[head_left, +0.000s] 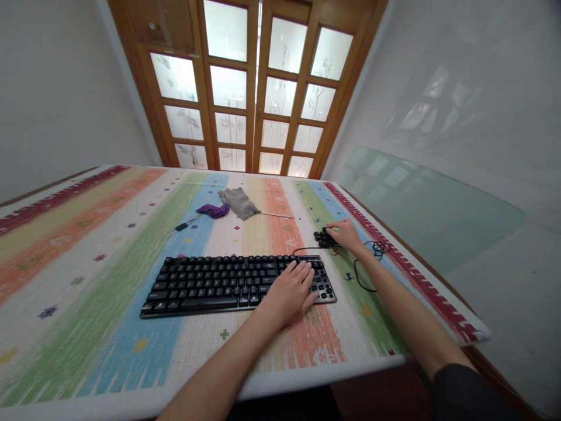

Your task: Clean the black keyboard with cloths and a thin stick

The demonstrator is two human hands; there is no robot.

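A black keyboard (210, 286) lies on the striped tablecloth in front of me. My left hand (291, 286) rests on its right part, fingers stretched out and palm down, hiding some keys. At the number pad (323, 286), bare switches show where caps are off. To the right of the keyboard's far corner sits a small pile of black keycaps (323, 238). Over that pile is my right hand (344, 234), its thumb and fingertips pinched together at a keycap (325, 230).
Past the keyboard lie a grey cloth (239, 202), a purple cloth bundle (213, 210) and a small black-handled tool (182, 227). A thin rod (276, 215) sticks out by the grey cloth. The black cable (380, 250) coils near the table's right edge, partly behind my right forearm.
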